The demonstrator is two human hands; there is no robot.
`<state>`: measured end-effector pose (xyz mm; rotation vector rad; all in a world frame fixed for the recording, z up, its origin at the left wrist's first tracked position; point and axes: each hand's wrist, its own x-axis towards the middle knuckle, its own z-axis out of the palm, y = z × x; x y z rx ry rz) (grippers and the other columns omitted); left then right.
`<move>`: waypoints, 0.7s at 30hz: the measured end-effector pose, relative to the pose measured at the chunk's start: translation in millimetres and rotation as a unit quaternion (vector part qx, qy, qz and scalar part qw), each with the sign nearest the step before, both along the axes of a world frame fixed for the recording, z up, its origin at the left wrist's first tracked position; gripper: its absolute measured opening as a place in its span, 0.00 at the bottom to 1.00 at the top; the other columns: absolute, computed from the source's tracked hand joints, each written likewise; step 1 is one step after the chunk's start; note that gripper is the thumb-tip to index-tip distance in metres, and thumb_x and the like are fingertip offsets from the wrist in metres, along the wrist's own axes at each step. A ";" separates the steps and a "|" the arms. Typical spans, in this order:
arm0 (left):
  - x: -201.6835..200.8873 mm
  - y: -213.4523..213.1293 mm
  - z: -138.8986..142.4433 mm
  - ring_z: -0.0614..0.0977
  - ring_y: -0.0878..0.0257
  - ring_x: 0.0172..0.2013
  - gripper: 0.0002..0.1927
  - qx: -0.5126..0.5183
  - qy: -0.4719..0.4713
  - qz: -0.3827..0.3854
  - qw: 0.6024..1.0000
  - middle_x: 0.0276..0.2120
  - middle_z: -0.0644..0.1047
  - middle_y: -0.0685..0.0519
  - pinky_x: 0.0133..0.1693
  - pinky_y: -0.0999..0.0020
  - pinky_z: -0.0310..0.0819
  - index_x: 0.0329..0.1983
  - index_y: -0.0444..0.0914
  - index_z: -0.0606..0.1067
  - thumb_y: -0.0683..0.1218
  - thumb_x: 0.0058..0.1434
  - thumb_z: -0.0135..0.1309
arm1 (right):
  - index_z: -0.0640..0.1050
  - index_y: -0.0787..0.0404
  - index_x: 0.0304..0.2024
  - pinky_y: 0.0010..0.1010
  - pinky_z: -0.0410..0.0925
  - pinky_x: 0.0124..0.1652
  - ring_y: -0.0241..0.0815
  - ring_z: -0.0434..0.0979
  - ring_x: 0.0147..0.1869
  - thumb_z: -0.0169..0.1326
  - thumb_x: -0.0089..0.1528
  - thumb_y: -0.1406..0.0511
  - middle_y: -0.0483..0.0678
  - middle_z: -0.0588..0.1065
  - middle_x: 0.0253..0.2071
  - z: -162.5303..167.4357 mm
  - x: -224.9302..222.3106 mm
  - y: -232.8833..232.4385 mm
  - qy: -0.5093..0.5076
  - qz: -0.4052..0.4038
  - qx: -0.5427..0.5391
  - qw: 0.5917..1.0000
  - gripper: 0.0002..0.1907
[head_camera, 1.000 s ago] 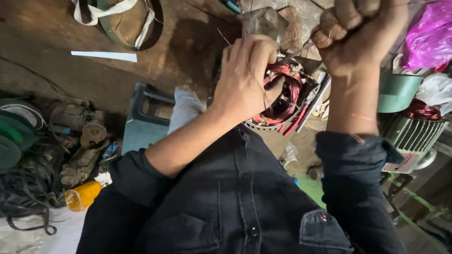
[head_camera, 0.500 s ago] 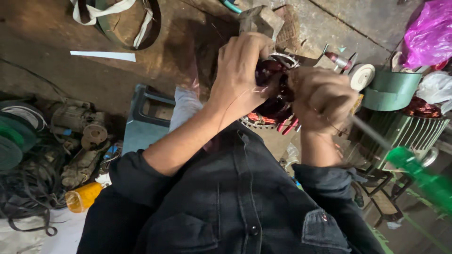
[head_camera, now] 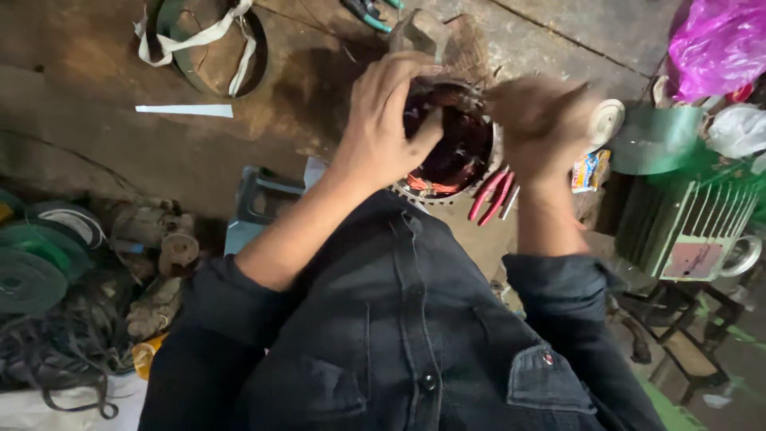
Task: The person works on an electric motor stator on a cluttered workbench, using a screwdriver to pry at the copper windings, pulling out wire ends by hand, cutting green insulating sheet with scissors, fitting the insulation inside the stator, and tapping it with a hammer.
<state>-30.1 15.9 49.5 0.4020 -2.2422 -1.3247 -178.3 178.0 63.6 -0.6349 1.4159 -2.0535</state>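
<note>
A round motor stator (head_camera: 455, 152) with dark red and copper windings stands on the dirty floor in front of me. My left hand (head_camera: 383, 128) lies over its left rim, thumb pressed into the windings. My right hand (head_camera: 538, 124) hovers at the stator's right edge, fingers curled. It is so motion-blurred that I cannot tell whether it holds anything. Red-handled pliers (head_camera: 491, 195) lie just below the stator, between my arms. My dark shirt fills the bottom of the view.
A finned grey motor (head_camera: 694, 223) and a green tin (head_camera: 654, 140) stand at right, below a pink plastic bag (head_camera: 718, 40). A blue stool (head_camera: 255, 203) is left of my arm. Green wire spools (head_camera: 32, 271) and cables crowd the far left.
My right fist was raised high, came down onto the stator, and now sits at the stator's right edge. My left hand has stayed on the stator.
</note>
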 end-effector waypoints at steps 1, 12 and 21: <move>4.5 -0.6 0.1 0.72 0.47 0.59 0.29 -0.019 0.001 -0.012 1.000 0.59 0.70 0.47 0.61 0.51 0.66 0.59 0.36 0.68 0.42 0.56 0.66 | 0.59 0.57 0.22 0.39 0.62 0.36 0.49 0.60 0.27 0.41 0.71 0.38 0.49 0.58 0.20 -6.8 -1.2 6.7 0.052 0.024 0.004 0.998 0.36; 3.4 11.5 12.7 0.72 0.44 0.59 0.20 -0.092 -0.009 -0.011 0.996 0.61 0.70 0.46 0.62 0.52 0.69 0.51 0.33 0.74 0.38 0.57 0.66 | 0.60 0.60 0.22 0.36 0.54 0.28 0.44 0.53 0.22 0.39 0.73 0.42 0.47 0.55 0.20 1.0 3.0 10.7 0.127 0.060 -0.036 0.989 0.35; 11.5 28.3 17.8 0.72 0.43 0.54 0.16 -0.184 -0.005 0.080 0.980 0.53 0.71 0.44 0.56 0.51 0.69 0.41 0.34 0.73 0.43 0.58 0.69 | 0.60 0.51 0.25 0.32 0.51 0.18 0.34 0.46 0.17 0.34 0.74 0.43 0.42 0.51 0.18 40.7 -20.2 63.6 0.107 0.008 -0.189 0.976 0.29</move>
